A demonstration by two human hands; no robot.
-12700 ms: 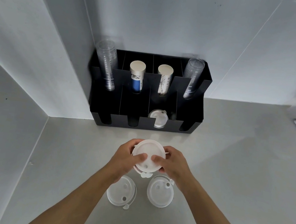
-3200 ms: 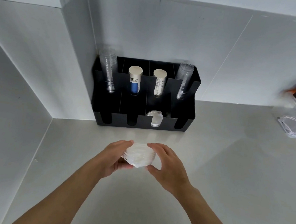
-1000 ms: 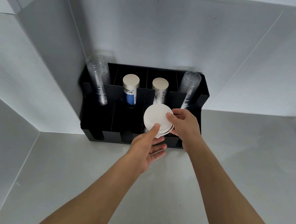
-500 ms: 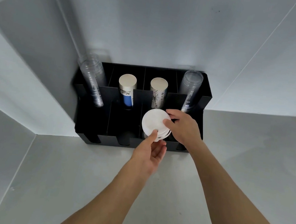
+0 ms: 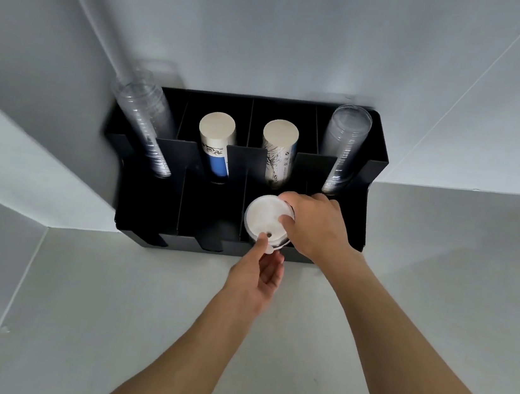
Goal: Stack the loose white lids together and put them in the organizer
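The stack of white lids (image 5: 264, 219) stands on edge in the third front compartment of the black organizer (image 5: 149, 202), its flat face turned toward me. My right hand (image 5: 316, 225) grips the stack along its right and top rim. Just below, my left hand (image 5: 256, 277) touches the stack's lower edge with thumb and fingertips, near the small sip hole and tab. The lids behind the front one are hidden.
In the organizer's back row stand two stacks of clear cups (image 5: 144, 125) (image 5: 344, 148) and two stacks of paper cups (image 5: 216, 141) (image 5: 278, 149). The organizer sits in a corner against grey walls on a pale counter (image 5: 135, 329).
Both hands have lowered the stack of lids deeper into the front compartment. My view has moved closer to the organizer.
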